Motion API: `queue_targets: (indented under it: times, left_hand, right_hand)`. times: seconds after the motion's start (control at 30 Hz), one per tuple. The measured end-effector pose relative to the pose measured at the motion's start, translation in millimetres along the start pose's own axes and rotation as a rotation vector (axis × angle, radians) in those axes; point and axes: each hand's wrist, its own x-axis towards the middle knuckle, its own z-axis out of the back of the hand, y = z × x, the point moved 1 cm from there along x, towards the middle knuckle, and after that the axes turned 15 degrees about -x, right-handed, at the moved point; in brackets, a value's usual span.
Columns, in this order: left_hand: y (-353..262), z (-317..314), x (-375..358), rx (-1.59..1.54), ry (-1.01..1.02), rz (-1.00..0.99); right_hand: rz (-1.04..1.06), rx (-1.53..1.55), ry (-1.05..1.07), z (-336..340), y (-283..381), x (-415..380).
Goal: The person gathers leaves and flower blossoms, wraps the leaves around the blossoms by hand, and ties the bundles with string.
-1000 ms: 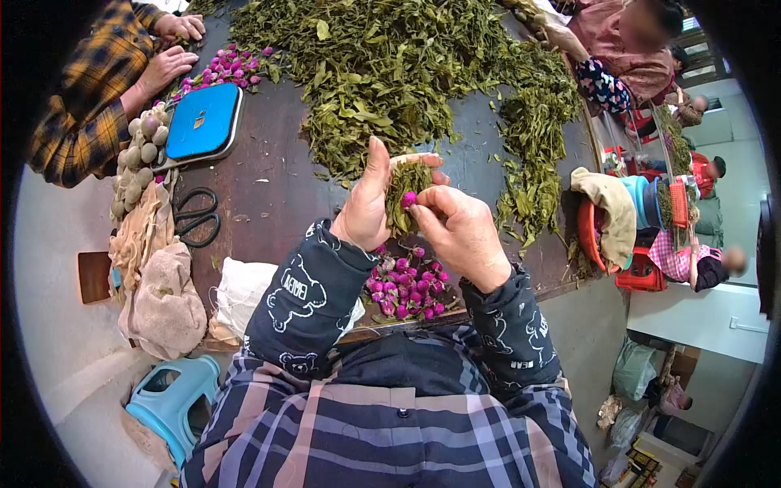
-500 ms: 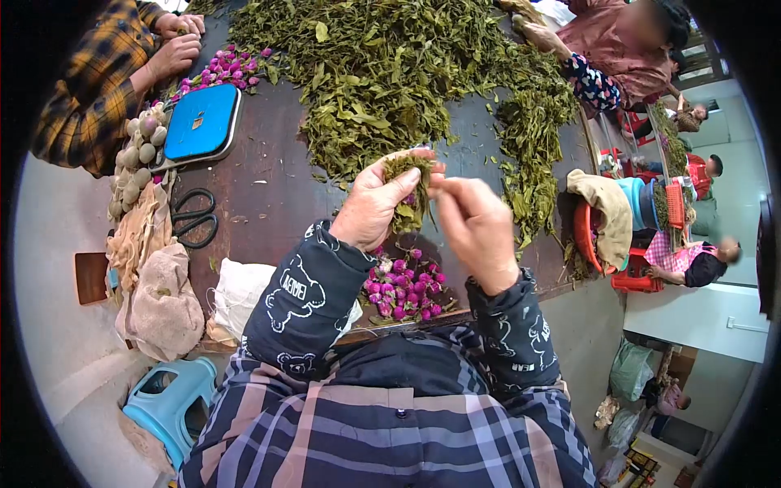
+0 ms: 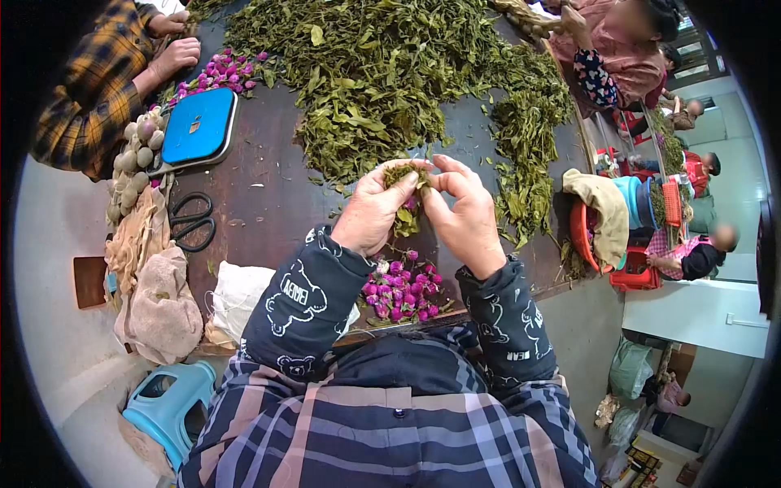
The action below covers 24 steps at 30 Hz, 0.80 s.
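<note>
My left hand [image 3: 368,213] is closed round a small bundle of green leaves [image 3: 407,176], with a bit of purple flower showing among them. From the other side, my right hand [image 3: 465,213] pinches the same bundle, fingertips close to those of my left hand. Just below the hands, a small pile of purple flowers [image 3: 404,290] lies near the table's front edge. Beyond them spreads a large heap of green leaves [image 3: 358,89], and a smaller strip of leaves [image 3: 525,154] runs down on the right.
A blue scale [image 3: 195,126], black scissors [image 3: 192,221], a string of round bundles [image 3: 130,175] and cloths [image 3: 163,305] are on the left. At right is a red basin [image 3: 580,232] under a cloth. Co-workers' hands [image 3: 175,55] are at the upper left.
My right hand has moved left and in to the leaf bundle, its fingers now against it. A co-worker's hand at the upper right has lifted.
</note>
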Motion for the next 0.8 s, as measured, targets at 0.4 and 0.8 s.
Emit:
queue_targets:
  times: [0.4,0.8]
  left_hand:
    - [-20.7,9.9,8.1,-0.142,-0.248,-0.205]
    - [-28.3,6.3,8.3,-0.148,-0.063,-0.075]
  right_hand:
    - [-0.420,1.002,0.188,36.8,-32.4,11.4]
    - [-0.164,-0.164,0.245,-39.4,-99.8,-8.0]
